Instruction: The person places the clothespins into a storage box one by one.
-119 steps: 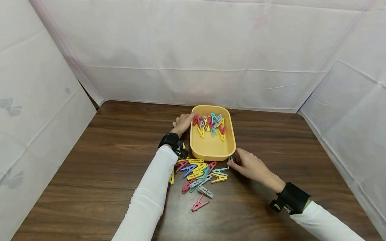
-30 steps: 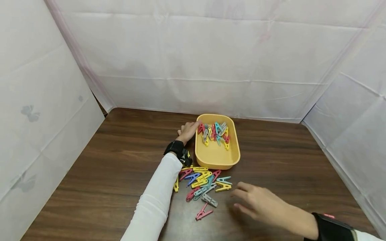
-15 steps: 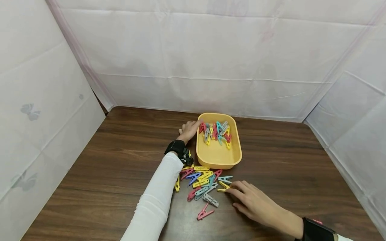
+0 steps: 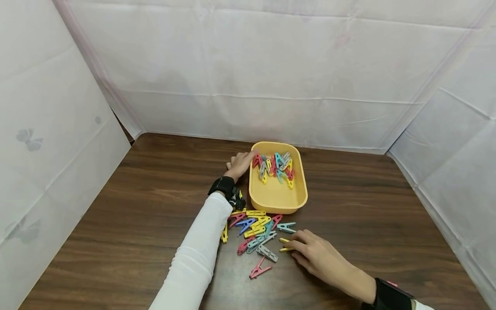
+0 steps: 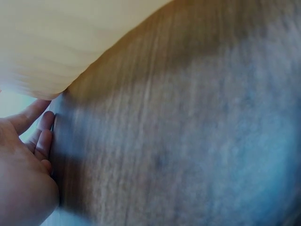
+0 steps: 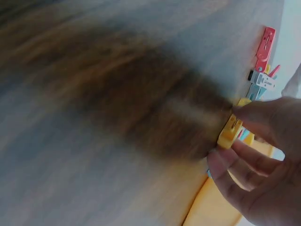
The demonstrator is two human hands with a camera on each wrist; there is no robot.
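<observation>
Pinching a yellow clothespin [image 4: 284,244] at the near right edge of the loose pile [image 4: 255,232], the right hand [image 4: 315,256] has its fingers [image 6: 244,157] curled around it; the peg lies roughly left-right on the worktop [image 4: 147,224], half hidden beneath the fingertips. Both wrist views are blurred. Farther off, the yellow tray [image 4: 277,200] holds more mixed-colour pegs [image 4: 275,165] at its far end. The left hand [image 4: 240,163], fingers relaxed, rests against the tray's far left rim.

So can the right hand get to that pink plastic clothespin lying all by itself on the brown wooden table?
Probably yes. The pink plastic clothespin lies apart from the pile, just left of the right hand, with only bare brown wooden table between. But that hand already pinches a yellow plastic clothespin.
</observation>
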